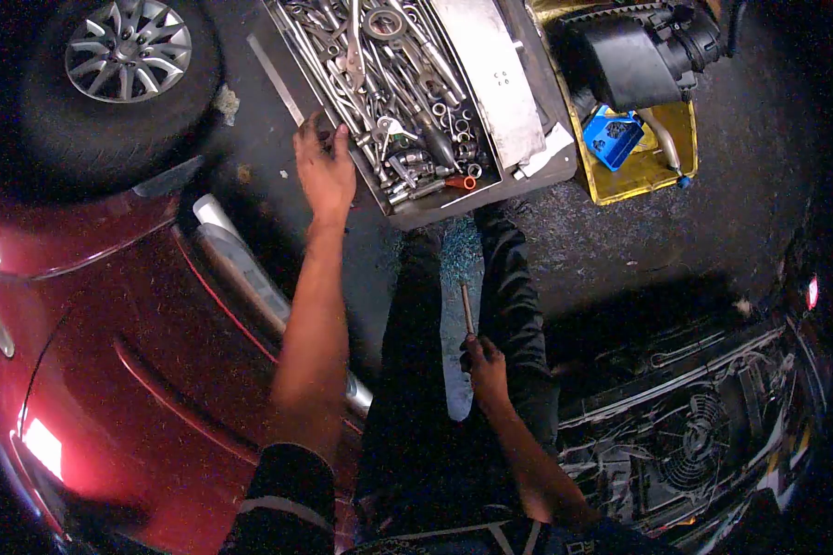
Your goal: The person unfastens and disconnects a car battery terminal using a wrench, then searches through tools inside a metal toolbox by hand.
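Note:
My right hand is closed around the lower end of a slim metal rod-like tool, which points away from me over the gap between my legs. Its exact kind is unclear, as the fingers cover its near end. My left hand is at the left edge of a metal tool tray, with thumb and fingers apart and nothing seen between them. Heaped in that tray are wrenches, sockets and other hand tools. An orange-ended tool lies near its front corner.
A red car panel lies along my left, below a wheel. Beyond the tray's right side, a yellow crate holds a black housing and a blue container. An open engine bay is at lower right.

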Demonstrator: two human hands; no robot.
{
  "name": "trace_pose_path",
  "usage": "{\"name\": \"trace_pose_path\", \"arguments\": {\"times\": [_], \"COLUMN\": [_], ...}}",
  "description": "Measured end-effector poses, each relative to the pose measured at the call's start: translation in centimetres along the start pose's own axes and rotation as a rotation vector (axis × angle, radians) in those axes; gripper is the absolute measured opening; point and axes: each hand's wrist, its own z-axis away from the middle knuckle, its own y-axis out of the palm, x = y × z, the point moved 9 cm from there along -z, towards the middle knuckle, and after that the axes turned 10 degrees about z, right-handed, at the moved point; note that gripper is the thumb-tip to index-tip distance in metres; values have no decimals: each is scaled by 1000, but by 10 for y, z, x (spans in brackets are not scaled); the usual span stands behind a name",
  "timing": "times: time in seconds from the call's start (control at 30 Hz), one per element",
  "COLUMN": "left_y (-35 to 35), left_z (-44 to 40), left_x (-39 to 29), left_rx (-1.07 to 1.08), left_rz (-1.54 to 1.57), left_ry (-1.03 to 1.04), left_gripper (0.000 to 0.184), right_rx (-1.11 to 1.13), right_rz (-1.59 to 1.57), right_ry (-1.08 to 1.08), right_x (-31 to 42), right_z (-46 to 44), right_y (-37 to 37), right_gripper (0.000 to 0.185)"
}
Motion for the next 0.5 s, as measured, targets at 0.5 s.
{"name": "trace_pose_path", "arguments": {"times": [0.5], "left_y": [41], "left_z": [66], "left_x": [-18], "left_rx": [408], "left_rz": [1], "left_ry": [-15], "left_gripper": [28], "right_rx": [-38], "right_rz": [-28], "right_ry": [27], "right_x": [5], "right_z": [2], "right_y": [-5], "right_gripper": [31]}}
